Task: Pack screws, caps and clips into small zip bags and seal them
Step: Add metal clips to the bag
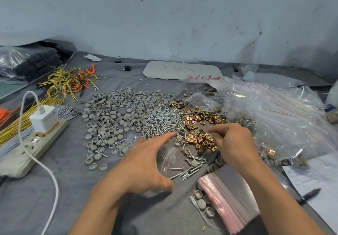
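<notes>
I view the grey tabletop (pixel 73 189), bare cloth near-left of the silver screws (pixel 164 121). Grey caps (pixel 113 112) lie left of them, brassy clips (pixel 201 117) right. Nearer, my left hand (pixel 144 163) is spread over a clear zip bag (pixel 170 158). My right hand (pixel 236 143) curls onto the clips, grip unclear.

Caps (pixel 117 117) left, screws (pixel 164 120) centre, clips (pixel 201 119) right; zip-bag stack (pixel 228 200) in front, w/ power strip (pixel 31 145) far left.

Head camera, close, angled forward and down over hands (pixel 184 154)
</notes>
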`<state>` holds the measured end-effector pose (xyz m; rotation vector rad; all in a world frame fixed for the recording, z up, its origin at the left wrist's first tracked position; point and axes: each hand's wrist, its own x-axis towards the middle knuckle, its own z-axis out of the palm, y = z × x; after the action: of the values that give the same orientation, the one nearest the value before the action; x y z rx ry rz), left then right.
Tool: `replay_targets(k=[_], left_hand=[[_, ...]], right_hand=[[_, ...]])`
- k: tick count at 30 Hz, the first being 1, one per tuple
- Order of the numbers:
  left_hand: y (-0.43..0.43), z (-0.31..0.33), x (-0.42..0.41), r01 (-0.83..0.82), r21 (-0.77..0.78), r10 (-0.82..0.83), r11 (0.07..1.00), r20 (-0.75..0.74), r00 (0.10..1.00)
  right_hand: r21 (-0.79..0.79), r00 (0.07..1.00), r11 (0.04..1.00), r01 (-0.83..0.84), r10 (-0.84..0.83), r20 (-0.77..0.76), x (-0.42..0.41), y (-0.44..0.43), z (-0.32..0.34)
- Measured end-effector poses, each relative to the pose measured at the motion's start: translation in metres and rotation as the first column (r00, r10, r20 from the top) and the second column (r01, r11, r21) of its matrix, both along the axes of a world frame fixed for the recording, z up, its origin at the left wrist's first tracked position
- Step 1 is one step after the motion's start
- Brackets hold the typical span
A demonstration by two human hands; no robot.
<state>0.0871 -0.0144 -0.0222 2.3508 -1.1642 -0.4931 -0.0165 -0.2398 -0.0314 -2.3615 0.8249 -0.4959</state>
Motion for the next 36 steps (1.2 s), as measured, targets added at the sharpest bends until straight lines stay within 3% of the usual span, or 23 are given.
replay_targets(k=[2, 6, 10, 16, 20, 22, 24, 27, 36], left_hand=[[0.001, 0.001, 0.001, 0.042, 0.025, -0.042, 0.999, -0.015, 0.999], [0.007, 0.007, 0.006, 0.103, 0.034, -0.102, 0.994, -0.043, 0.994], [0.015, 0.01, 0.009, 0.164, 0.088, -0.161, 0.982, -0.042, 0.986], [0.0, 0.001, -0.004, 0.069, 0.141, -0.091, 0.988, 0.162, 0.982], [-0.01, -0.007, -0.005, -0.023, 0.004, 0.022, 1.0, 0.202, 0.979], [-0.013, -0.009, -0.003, -0.087, -0.086, 0.102, 0.992, 0.19, 0.976], [-0.015, -0.01, 0.0, -0.138, -0.181, 0.171, 0.974, 0.181, 0.969], [-0.016, -0.013, 0.002, -0.185, -0.28, 0.237, 0.942, 0.165, 0.957], [-0.016, -0.014, 0.003, -0.256, -0.289, 0.285, 0.922, 0.06, 0.957]], right_hand=[[-0.097, 0.998, 0.994, 0.045, -0.049, -0.041, -0.003, -0.007, 0.006], [-0.322, 0.952, 0.946, -0.035, -0.066, -0.298, -0.004, -0.003, 0.009], [-0.44, 0.915, 0.896, -0.06, -0.127, -0.382, -0.002, 0.008, 0.012], [-0.486, 0.859, 0.873, -0.026, -0.229, -0.457, 0.002, 0.022, 0.013], [-0.503, 0.864, 0.864, -0.023, -0.235, -0.444, 0.004, 0.028, 0.013], [-0.402, 0.94, 0.915, 0.024, -0.158, -0.304, 0.005, 0.025, 0.009], [-0.11, 0.999, 0.994, -0.007, 0.003, -0.035, 0.004, 0.028, 0.007], [0.157, 0.973, 0.976, -0.15, 0.118, 0.198, 0.006, 0.043, 0.006], [0.26, 0.934, 0.916, -0.307, 0.237, 0.268, 0.031, 0.082, -0.002]])
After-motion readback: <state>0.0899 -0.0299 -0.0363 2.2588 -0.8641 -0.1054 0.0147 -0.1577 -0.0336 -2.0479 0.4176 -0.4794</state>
